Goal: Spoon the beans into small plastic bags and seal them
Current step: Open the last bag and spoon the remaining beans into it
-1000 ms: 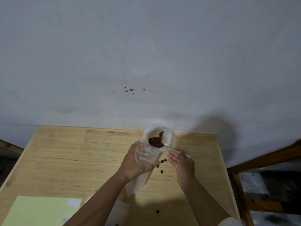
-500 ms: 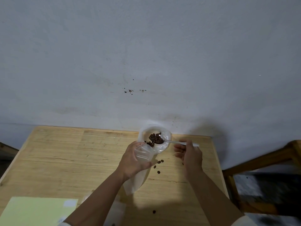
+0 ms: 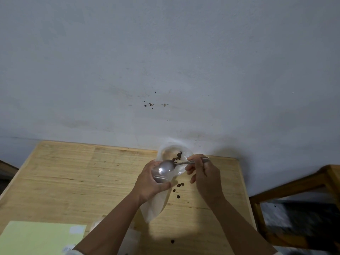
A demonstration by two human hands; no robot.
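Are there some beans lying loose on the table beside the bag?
Yes, several loose beans lie on the wooden table just right of the plastic bag that the left hand holds.

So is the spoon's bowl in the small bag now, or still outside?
In. The spoon bowl shows through the clear plastic of the small bag, which the left hand grips; the right hand holds the handle outside.

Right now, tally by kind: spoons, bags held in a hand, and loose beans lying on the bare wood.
Spoon: 1
Bag in hand: 1
Loose beans: 5
Total: 7
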